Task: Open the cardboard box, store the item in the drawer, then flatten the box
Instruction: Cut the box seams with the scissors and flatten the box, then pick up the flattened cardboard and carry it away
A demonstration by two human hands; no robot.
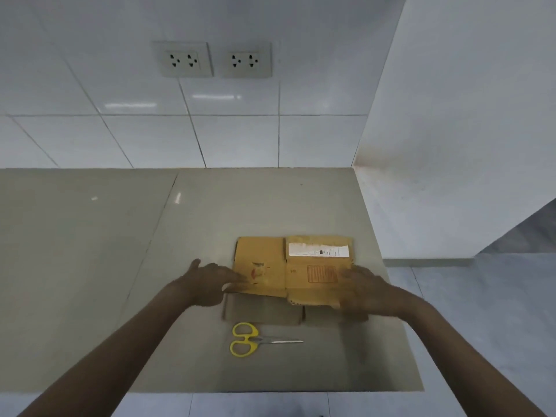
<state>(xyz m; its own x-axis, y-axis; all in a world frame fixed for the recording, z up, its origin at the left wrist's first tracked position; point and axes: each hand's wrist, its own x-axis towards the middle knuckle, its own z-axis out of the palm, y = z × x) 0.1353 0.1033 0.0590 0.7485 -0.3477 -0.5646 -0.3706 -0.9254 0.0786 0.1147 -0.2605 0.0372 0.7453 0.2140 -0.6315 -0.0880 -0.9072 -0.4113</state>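
Head view, looking down on a grey bench (90, 266). Cardboard box (288, 270) lies flattened, two tan panels side by side, at about 12 o'clock from the scissors. White shipping label (318, 249) on the right panel's far part, red printed block below it. Duller flaps extend from the near edge toward 6 o'clock.

Left hand (207, 285) comes in from 7 o'clock. Its fingers (237, 279) are spread loose, not clenched, tips resting on the left panel near its near-left corner; nothing gripped. Thumb points up toward 11 o'clock, clear of the cardboard.

Right hand (370, 293) comes in from 5 o'clock, blurred. It lies palm-down over the near-right corner of the right panel, fingers extended flat toward 10 o'clock, covering that corner. Whether they curl under the edge cannot be told.

Box sits between the two hands, beneath both sets of fingertips.

Yellow-handled scissors (255, 341) lie closed on the bench just nearer than the flaps, blades pointing to 3 o'clock, untouched.

Two wall sockets (215, 59) on the tiled wall at 12 o'clock.
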